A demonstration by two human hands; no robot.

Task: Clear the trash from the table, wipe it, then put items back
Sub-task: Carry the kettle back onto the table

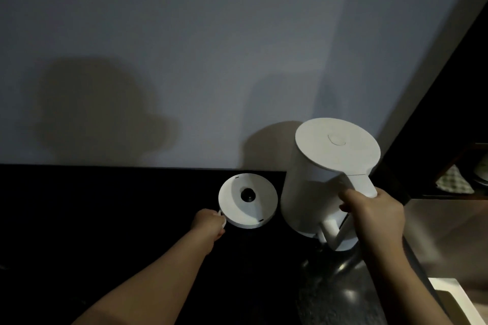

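Note:
A white electric kettle hangs tilted above the dark table, near the wall. My right hand grips its handle. To its left, the round white kettle base with a black centre connector lies flat on the table. My left hand holds the base at its near left edge, fingers curled around something small and white there. The kettle sits to the right of the base, not over it.
A pale wall runs along the back of the table. A dark shelf unit with a checked cloth stands at the right. A white object sits at the bottom right corner.

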